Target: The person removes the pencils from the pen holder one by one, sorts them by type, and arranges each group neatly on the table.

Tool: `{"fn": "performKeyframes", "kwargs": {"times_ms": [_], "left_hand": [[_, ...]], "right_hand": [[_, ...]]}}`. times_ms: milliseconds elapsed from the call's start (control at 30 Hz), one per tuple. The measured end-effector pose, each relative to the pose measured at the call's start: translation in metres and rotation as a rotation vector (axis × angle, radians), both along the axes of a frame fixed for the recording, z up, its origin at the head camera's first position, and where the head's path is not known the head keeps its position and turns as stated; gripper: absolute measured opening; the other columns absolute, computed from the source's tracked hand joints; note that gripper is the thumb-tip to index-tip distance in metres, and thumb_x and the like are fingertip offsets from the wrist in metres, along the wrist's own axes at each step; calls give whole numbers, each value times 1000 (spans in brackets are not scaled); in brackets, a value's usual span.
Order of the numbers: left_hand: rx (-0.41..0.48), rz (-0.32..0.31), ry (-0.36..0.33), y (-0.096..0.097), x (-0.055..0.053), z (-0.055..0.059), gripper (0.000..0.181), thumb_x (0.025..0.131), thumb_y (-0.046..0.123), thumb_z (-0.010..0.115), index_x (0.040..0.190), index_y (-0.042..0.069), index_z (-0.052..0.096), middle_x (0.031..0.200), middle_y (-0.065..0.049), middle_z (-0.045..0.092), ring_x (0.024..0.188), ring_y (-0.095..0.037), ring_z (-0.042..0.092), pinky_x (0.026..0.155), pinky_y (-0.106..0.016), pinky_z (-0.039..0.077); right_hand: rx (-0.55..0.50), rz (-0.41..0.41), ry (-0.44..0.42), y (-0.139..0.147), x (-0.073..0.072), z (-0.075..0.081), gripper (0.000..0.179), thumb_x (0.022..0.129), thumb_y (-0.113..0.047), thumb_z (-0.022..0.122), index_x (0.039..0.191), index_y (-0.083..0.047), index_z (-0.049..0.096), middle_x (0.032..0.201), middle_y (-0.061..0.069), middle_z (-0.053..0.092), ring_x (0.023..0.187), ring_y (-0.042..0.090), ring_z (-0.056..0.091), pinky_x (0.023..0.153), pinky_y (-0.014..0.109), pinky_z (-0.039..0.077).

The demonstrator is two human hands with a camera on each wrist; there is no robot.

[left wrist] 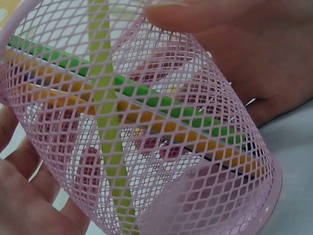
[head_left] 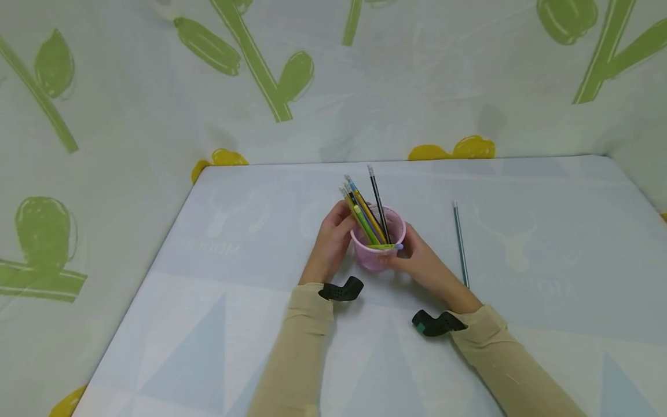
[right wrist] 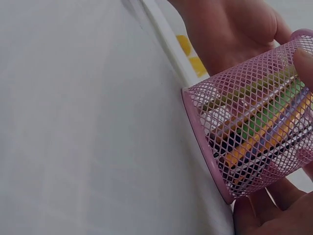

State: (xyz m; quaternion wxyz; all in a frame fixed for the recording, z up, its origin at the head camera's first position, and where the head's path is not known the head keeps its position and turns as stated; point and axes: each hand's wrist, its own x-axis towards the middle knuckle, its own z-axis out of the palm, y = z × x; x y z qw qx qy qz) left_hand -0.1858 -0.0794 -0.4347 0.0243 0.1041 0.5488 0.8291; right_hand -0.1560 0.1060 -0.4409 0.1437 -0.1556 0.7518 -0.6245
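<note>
Both hands hold a pink mesh pen cup (head_left: 369,259), which stands at the middle of the table with its base down at the surface. My left hand (head_left: 332,237) is at the cup's left side, its fingers passing behind it. On the right side, my right hand (head_left: 424,265) grips the cup with its thumb across the front. Several pencils lean inside, among them a black pencil (head_left: 378,200) and a green one (head_left: 367,225). A lime-green pen (left wrist: 106,112) slants across the others and shows through the mesh.
A loose dark teal pencil (head_left: 461,246) lies on the table to the right, beyond the right forearm. The pale patterned table (head_left: 208,324) meets a wall covering (head_left: 365,104) with green plant prints. A black wrist camera (head_left: 341,289) sits at the left cuff, another (head_left: 438,323) at the right.
</note>
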Motion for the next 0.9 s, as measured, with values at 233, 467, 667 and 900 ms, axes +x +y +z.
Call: {"fn": "performKeyframes", "kwargs": {"times_ms": [233,467,667,900], "left_hand": [[-186,111,5,-3,-1,6,16,82,7,54,98,3,57,99,-7,59,96,-17,54,83,-32,44],[-300,169,42,-8,9,26,12,82,5,55,93,0,57,93,-5,61,89,-13,55,78,-27,44],[-301,206,107,-16,15,41,15,86,5,51,97,-3,56,92,-6,60,85,-14,56,81,-35,47],[-248,211,120,-24,17,44,20,89,13,51,102,-1,56,95,-9,60,86,-20,59,79,-37,49]], "right_hand": [[20,-10,1,0,0,0,76,76,-30,70,136,-35,24,134,-11,33,121,15,32,100,44,28],[10,-4,-21,-2,4,8,78,77,-24,69,139,-25,22,137,-4,31,123,19,30,102,44,25],[-29,7,-7,-5,12,23,77,79,-12,67,140,-16,21,137,3,32,122,22,30,103,44,22],[11,3,-25,-7,14,23,78,79,-20,67,141,-23,19,136,-5,32,120,17,32,103,40,24]]}}
